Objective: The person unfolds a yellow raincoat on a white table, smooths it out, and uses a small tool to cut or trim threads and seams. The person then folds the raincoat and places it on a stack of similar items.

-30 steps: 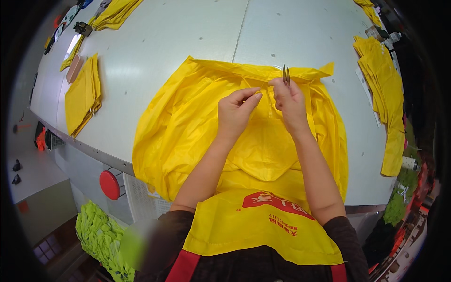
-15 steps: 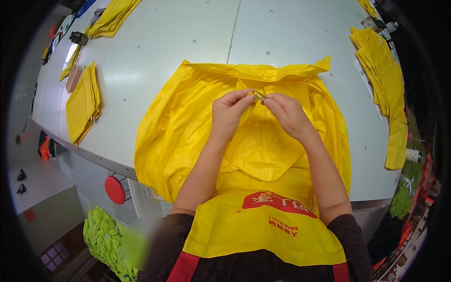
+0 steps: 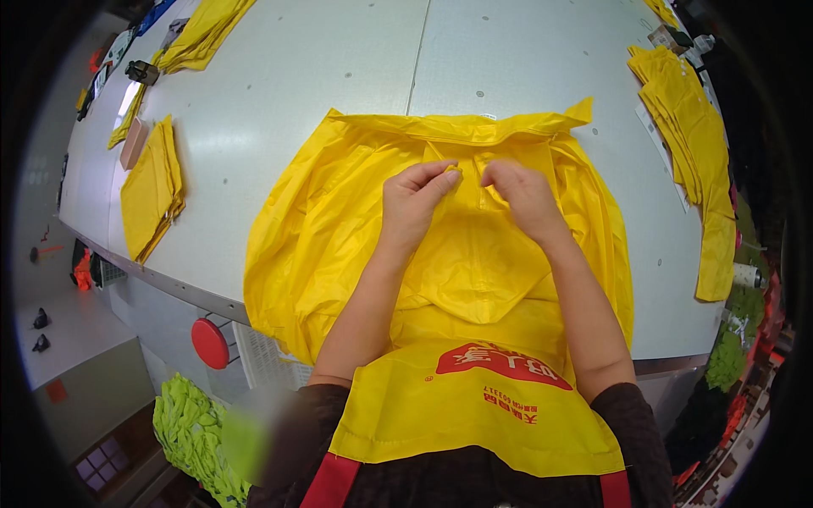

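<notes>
The table (image 3: 322,76) spreads beneath everything, its broad top probably there to bear wide pieces. The cloth (image 3: 339,237), yellow and bunched, lies at its near edge, centred before the person, likely so that both hands reach it easily. Its near part meets the apron (image 3: 474,415), which hangs over the person's front from red straps.

The far-left stack (image 3: 205,38), left stack (image 3: 152,190) and right stack (image 3: 684,135) sit toward the table's sides, perhaps to keep them apart from the cloth. A green heap (image 3: 190,436) lies low at near left, below table height.

The left hand (image 3: 413,199) pinches a small yellow bit between thumb and forefinger, seemingly part of the cloth, raised perhaps to bring it into sight. The right hand (image 3: 527,199) is just beside it, fingers curled and blurred; whether they grasp anything I cannot tell. A red stool (image 3: 209,343) stands off the left edge; a pink tray (image 3: 134,142) touches or nearly touches the left stack.

Counted: one table, one cloth, one apron, three main yellow stacks, two hands, one stool, one tray.
</notes>
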Motion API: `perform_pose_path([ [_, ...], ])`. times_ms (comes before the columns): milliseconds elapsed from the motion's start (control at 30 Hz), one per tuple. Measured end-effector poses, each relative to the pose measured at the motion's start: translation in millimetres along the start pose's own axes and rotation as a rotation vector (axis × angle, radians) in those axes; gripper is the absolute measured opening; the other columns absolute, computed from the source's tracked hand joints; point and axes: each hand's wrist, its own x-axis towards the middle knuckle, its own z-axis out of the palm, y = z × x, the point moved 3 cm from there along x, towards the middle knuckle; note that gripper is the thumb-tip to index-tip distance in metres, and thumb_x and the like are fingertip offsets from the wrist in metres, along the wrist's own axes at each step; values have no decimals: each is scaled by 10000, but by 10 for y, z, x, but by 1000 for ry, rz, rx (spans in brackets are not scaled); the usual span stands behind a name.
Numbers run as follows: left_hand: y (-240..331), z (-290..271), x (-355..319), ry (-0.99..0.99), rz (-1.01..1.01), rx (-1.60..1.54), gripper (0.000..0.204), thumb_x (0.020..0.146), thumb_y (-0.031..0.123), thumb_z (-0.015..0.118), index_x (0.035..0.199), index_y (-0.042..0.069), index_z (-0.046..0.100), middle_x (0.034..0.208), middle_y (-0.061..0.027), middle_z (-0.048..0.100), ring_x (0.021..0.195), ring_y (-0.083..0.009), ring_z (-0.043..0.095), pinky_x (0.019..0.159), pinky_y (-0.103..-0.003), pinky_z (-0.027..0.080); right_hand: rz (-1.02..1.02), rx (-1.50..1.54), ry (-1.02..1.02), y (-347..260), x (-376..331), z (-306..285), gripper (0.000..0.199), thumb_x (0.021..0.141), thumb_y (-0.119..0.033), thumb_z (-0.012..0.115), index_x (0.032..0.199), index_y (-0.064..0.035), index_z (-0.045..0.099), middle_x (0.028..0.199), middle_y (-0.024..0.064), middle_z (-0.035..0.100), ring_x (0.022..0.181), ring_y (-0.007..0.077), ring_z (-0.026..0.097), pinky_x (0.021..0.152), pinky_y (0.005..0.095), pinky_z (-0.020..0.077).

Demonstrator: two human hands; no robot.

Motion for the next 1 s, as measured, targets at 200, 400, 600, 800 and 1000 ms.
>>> perform_pose_path([
  [200, 196, -561, 221, 279, 323, 351, 178, 816, 86, 635, 958, -22, 643, 822, -12, 621, 738, -63, 545, 664, -191, 440, 218, -106, 454, 329, -583, -1142, 312, 925, -257, 433, 1016, -11, 604, 770, 34, 535, 685, 104, 464, 648, 233, 394],
  [400, 35, -1362, 799, 470, 214, 425, 222, 833, 161, 625, 960, -21, 632, 785, -4, 590, 669, -75, 518, 615, -196, 428, 612, -816, 707, 2081, -2062, -2655, 371, 914, -292, 448, 1109, 7, 549, 954, 190, 599, 895, 345, 554, 805, 416, 428],
  [600, -203, -1571, 643, 395, -15, -12, 341, 842, 173, 611, 1092, -53, 560, 935, -63, 607, 785, -96, 559, 635, -206, 440, 690, -973, 618, 2534, -2600, -2584, 376, 888, -231, 498, 1153, 35, 508, 1143, 262, 512, 1085, 407, 459, 927, 421, 376],
  [800, 103, -1135, -189, 141, -207, 256, 705, 765, 55, 653, 1354, -16, 272, 1129, -124, 548, 922, -159, 578, 751, -245, 473, -105, -600, 596, 746, -1366, -1289, 376, 832, -74, 560, 1191, 17, 498, 1232, 177, 506, 1155, 327, 461, 982, 370, 353],
  [1000, -95, -1056, -447, 10, -145, 217, 1001, 655, -51, 707, 1408, 13, 51, 1257, -165, 461, 1104, -235, 507, 905, -316, 437, -581, -963, -74, 208, -157, -16, 364, 769, -22, 527, 1129, -72, 525, 1245, 116, 493, 1230, 264, 393, 974, 409, 325],
])
